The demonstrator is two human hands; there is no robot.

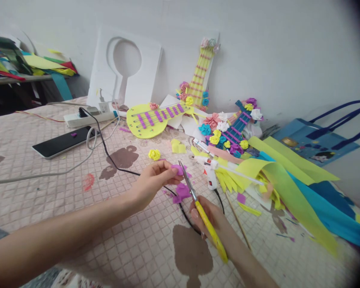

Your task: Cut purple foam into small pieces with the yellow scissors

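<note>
Between the fingertips of my left hand [156,178] is a small purple piece of paper [177,169], held near the middle of the view. My right hand [208,214] is closed on yellow-handled scissors [202,206], whose blade tips touch or nearly touch the purple piece. Below the tips lie more purple scraps [182,193] on the table. A yellow paper flower [154,155] sits just beyond my left hand. To the right of the scissors rests a white glue gun [210,176].
Black and white cables cross the quilted tablecloth [132,236]. A phone [66,142] and power strip [90,119] lie left. Decorated guitar shapes [150,127] stand or lie at the back. Crepe strips [294,196], a wooden stick [238,222] and a blue bag [321,140] are right.
</note>
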